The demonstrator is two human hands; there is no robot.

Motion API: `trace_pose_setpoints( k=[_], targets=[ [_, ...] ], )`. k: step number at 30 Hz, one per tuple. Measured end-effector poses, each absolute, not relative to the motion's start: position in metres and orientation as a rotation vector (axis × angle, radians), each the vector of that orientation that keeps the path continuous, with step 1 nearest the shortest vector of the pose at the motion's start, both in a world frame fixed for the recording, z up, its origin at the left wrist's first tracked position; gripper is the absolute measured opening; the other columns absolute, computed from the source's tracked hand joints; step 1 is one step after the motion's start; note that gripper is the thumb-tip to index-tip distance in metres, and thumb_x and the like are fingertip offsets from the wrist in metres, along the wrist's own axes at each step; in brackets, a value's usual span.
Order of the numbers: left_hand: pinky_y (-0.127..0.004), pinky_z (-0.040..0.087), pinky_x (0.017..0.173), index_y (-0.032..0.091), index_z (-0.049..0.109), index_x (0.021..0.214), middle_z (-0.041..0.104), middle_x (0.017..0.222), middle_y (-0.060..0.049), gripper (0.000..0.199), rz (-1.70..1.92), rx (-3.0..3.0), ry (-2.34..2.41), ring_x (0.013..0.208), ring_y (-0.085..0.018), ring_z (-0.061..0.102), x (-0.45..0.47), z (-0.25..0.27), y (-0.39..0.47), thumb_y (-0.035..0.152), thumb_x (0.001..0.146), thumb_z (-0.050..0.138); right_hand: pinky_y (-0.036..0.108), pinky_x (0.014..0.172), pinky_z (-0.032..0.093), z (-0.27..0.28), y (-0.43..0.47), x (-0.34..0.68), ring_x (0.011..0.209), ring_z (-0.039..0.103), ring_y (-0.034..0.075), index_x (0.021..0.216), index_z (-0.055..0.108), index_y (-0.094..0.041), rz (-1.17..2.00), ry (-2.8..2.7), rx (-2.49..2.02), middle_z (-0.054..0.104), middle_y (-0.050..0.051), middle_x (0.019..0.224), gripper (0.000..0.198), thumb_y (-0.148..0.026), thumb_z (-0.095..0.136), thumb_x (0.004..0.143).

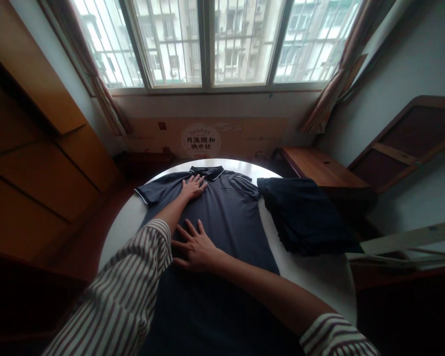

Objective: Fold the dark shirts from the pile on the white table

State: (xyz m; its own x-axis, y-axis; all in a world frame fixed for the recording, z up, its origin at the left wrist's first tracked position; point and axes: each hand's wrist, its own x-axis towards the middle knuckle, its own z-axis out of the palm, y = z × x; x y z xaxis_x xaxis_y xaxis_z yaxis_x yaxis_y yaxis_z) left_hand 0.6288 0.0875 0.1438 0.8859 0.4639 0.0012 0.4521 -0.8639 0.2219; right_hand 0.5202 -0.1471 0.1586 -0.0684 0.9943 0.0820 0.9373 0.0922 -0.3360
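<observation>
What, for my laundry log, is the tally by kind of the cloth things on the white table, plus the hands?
Polo shirt: 1
Pile of folded dark cloth: 1 (its pieces can't be counted)
Left hand and right hand: 2
Total: 4

A dark polo shirt (230, 222) lies spread on a round white worktop (330, 291), collar (215, 174) near the far edge. The left hand (194, 188) rests flat just below the collar, the right hand (196, 249) nearer the wearer. Folded navy clothing (307, 217) sits just right of the shirt.

Dim foreground beneath a glaring window (241, 47)
</observation>
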Motion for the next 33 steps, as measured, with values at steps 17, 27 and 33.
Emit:
trace_pose_setpoints(
  k=[17,27,33],
  targets=[
    [-0.069,0.014,0.113,0.036,0.035,0.151,0.025,0.162,-0.002,0.061,0.073,2.737,1.043,0.149,-0.036,0.016,0.600,0.151,0.159,0.059,0.095,0.030,0.075,0.110,0.002,0.174,-0.174,0.477,0.149,0.000,0.042,0.152,0.036,-0.033,0.415,-2.250,-1.635,0.006,0.011,0.165,0.074,-0.072,0.045,0.089],
    [-0.058,0.040,0.102,0.006,0.050,0.133,0.047,0.139,-0.029,0.047,0.421,2.548,1.654,0.133,-0.041,0.040,0.540,0.155,0.195,0.029,0.093,0.043,0.074,0.110,0.001,0.167,-0.172,0.476,0.149,0.001,0.042,0.152,0.034,-0.035,0.394,-2.233,-1.650,0.009,0.011,0.165,0.079,-0.078,0.039,0.087],
    [-0.043,0.047,0.099,0.020,0.065,0.112,0.060,0.124,-0.016,0.026,0.332,2.578,1.592,0.119,-0.030,0.056,0.502,0.173,0.221,0.028,0.093,0.049,0.074,0.110,0.000,0.166,-0.171,0.477,0.149,0.000,0.043,0.153,0.034,-0.035,0.397,-2.232,-1.633,0.008,0.011,0.165,0.081,-0.080,0.037,0.086]
  ],
)
